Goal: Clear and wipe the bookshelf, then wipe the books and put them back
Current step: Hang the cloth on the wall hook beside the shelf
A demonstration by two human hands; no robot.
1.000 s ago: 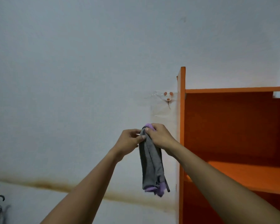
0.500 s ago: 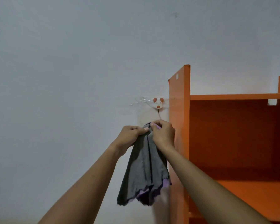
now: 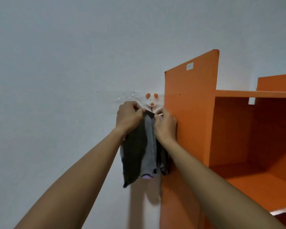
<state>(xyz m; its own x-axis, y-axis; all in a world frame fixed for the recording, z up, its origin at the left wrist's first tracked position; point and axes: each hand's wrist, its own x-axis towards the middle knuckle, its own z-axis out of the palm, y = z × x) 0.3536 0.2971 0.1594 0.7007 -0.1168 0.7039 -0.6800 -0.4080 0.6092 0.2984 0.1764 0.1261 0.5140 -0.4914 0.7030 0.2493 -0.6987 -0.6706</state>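
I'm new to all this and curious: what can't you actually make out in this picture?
Head view only:
Whether the cloth already hangs on the mouse-shaped hook: the left hand and right hand pinch its top and cover that spot.
The small label on the bookshelf side: too small to read.
The bookshelf's lower shelves and right part: cut off by the frame edges.

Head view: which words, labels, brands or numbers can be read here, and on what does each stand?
On the orange bookshelf, a white sticker high on its side panel: too small and blurred to read.
On the grey cloth and the mouse-shaped wall hook: no text visible.
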